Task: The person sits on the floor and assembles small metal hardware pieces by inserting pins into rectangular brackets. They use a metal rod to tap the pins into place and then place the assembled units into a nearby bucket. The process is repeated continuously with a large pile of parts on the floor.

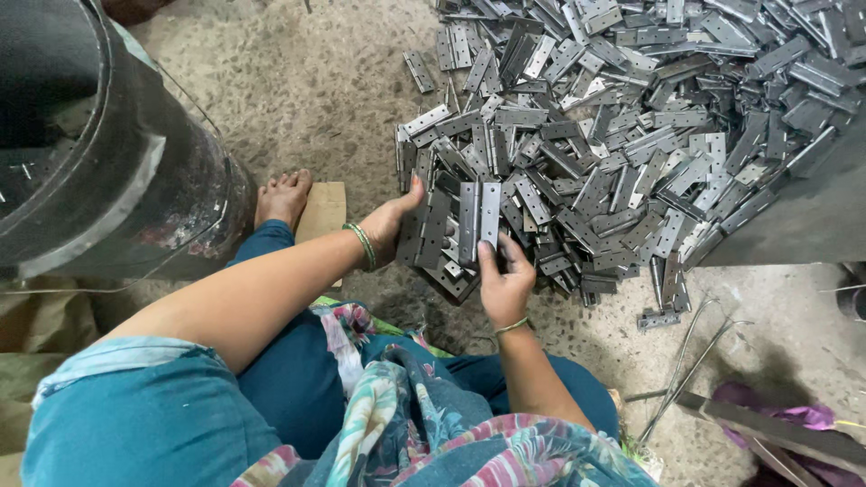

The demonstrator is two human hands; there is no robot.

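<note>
Two hands are seen at the near edge of a large heap of grey metal hinges (631,117) on the floor. An open hinge (479,219) with two leaves is pinched at its lower end by the right hand (505,280), thumb in front and fingers behind. A small stack of flat hinges (431,230) is gripped by the left hand (390,227), its fingers mostly hidden behind the stack. One green bangle (363,244) is worn on the left wrist. One bare foot (283,196) is placed on a cardboard piece (323,209). One dark drum (108,153) is cut off at the left. The hinges in the heap cannot be counted; the heap runs past the top edge.
</note>
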